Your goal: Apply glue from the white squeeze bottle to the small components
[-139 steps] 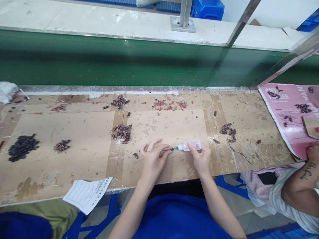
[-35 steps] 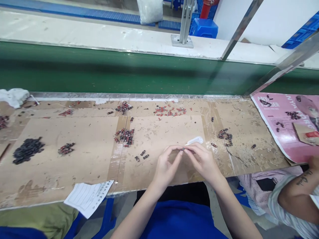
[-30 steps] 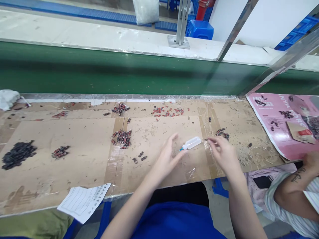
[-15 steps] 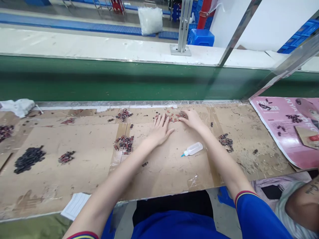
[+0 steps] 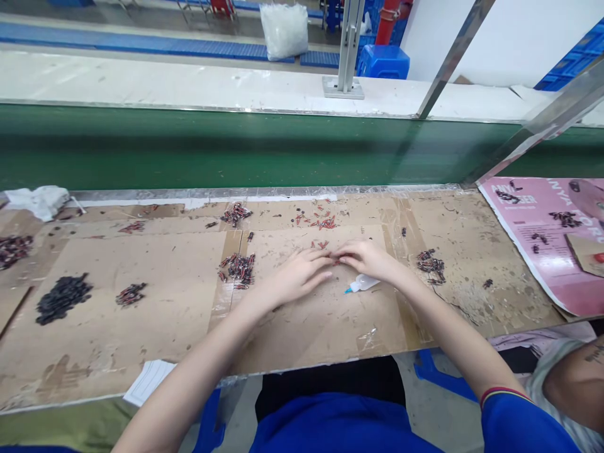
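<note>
My left hand (image 5: 306,275) lies low over the cardboard, fingers stretched forward and thumb apart. My right hand (image 5: 367,259) is close beside it, its fingers loosely bent and apart. Between the two sets of fingertips are small red-and-dark parts (image 5: 336,261), touched by the hands and partly covered by them. Just below my right hand rests a clear squeeze bottle (image 5: 364,282) with a blue tip, lying on its side and partly hidden. Beyond the hands, small loose red pieces (image 5: 325,223) are scattered on the cardboard.
Small piles of red-and-black parts (image 5: 240,269) lie to the left and right (image 5: 431,265). A heap of black pieces (image 5: 63,298) is farther left. Behind the cardboard (image 5: 165,302) runs a green panel (image 5: 198,151). Another person's arm (image 5: 573,384) shows at lower right.
Both hands have drawn back toward me from the scattered red pieces, and some small parts came along between them. My right hand now partly covers the bottle.
</note>
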The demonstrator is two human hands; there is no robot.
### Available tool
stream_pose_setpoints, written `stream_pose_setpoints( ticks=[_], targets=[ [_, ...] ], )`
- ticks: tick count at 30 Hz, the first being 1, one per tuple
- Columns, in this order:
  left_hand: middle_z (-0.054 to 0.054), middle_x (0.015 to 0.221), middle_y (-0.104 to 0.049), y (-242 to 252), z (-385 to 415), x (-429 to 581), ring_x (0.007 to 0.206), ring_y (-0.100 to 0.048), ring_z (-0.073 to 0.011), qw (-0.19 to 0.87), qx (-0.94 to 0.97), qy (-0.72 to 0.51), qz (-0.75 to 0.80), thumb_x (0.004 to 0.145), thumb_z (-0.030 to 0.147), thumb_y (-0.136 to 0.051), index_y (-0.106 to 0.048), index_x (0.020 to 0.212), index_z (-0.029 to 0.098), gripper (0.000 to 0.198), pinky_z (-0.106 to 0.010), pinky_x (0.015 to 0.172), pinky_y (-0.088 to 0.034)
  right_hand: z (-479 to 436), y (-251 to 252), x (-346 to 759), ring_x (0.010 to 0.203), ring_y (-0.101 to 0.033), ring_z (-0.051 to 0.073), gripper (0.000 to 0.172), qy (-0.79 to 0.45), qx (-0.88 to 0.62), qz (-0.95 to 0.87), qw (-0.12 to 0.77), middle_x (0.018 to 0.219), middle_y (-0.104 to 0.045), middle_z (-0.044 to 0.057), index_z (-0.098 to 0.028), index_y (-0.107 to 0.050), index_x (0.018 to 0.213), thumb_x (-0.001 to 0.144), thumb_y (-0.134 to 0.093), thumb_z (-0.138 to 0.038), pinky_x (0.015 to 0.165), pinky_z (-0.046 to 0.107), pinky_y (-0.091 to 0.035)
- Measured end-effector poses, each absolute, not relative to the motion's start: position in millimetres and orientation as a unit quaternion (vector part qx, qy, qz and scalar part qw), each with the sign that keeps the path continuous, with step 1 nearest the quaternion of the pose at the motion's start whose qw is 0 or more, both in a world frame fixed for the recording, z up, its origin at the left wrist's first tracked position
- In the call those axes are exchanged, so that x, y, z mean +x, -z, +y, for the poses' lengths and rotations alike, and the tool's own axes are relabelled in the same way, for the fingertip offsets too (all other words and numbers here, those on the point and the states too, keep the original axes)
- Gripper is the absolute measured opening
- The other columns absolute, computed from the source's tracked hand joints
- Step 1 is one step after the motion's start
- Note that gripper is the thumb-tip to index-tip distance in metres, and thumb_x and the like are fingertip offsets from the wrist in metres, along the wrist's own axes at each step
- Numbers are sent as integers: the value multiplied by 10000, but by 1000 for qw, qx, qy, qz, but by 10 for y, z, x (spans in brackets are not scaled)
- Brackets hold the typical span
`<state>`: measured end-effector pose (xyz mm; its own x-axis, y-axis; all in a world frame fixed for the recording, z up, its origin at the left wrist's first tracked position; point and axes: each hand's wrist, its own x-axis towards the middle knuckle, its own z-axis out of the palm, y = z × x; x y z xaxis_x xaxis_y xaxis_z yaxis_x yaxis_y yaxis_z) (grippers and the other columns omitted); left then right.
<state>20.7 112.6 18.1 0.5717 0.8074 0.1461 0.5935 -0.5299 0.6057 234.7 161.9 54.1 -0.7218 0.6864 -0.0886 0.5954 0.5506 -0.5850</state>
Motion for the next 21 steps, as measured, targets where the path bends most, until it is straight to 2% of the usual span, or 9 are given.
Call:
stream_pose_setpoints(
  ticks=[2,4,7,9,10,13,16,18,21],
  targets=[
    [-118,1333,-606,-200,1285,172,1293,-517,-246,226,850,-217,424,976,360,-354,-631,1195,203,386,-471,1092,-391,1542,-629,2445,990,-670,199,221,-291,-379,-874,86,1041,-736,61,-237,-720,1063,903,-576,-187,923,367,-493],
    [-126,1433,-515,-184,1505,183,1373,-425,-251,198,845,-218,447,972,329,-346,-606,1233,176,399,-475,1146,-316,1478,-711,2561,1036,-651,215,248,-280,-395,-871,85,1094,-716,71,-251,-701,1118,880,-627,-251,943,387,-484],
    [-102,1570,-305,-123,1761,265,1469,-241,-257,213,852,-180,444,969,393,-357,-485,1379,172,483,-463,1199,-204,1397,-777,2749,1157,-585,253,489,-284,-402,-869,52,1228,-653,95,-259,-640,1233,763,-765,-318,990,421,-458],
    [-101,1591,-234,-90,1790,320,1489,-155,-260,233,859,-143,433,969,464,-345,-378,1455,159,575,-451,1208,-173,1351,-765,2859,1184,-555,279,647,-287,-404,-868,16,1256,-627,108,-249,-609,1276,673,-834,-320,1001,442,-449],
    [-103,1594,-215,-82,1757,337,1492,-128,-259,242,862,-126,428,970,492,-327,-334,1478,151,612,-447,1210,-167,1330,-743,2903,1181,-550,284,670,-286,-405,-869,2,1251,-623,109,-250,-603,1281,659,-843,-314,998,445,-449],
    [-97,1599,-181,-98,1528,338,1493,-124,-235,268,874,-86,396,982,517,-260,-269,1503,146,639,-425,1212,-168,1272,-641,2980,1124,-562,271,489,-272,-405,-873,-8,1165,-641,102,-249,-640,1216,748,-775,-287,967,434,-463],
    [-64,1593,-221,-156,1255,298,1488,-159,-205,290,889,-75,347,1001,460,-242,-303,1491,185,566,-420,1221,-140,1215,-546,3002,1061,-569,262,286,-259,-403,-877,31,1074,-655,102,-228,-673,1114,836,-682,-298,931,428,-477],
    [-33,1573,-298,-215,1116,254,1473,-228,-195,299,891,-93,328,1008,410,-251,-355,1464,240,498,-451,1220,-144,1165,-513,3021,1042,-576,258,256,-269,-399,-874,69,1067,-661,94,-232,-668,1096,858,-653,-327,917,423,-483],
    [-28,1488,-463,-331,975,127,1378,-422,-177,310,871,-164,345,1008,335,-274,-447,1395,273,429,-437,1165,-303,1049,-503,3087,991,-619,246,301,-312,-422,-843,121,1072,-687,81,-241,-660,1103,850,-651,-403,866,391,-505]
  ],
)
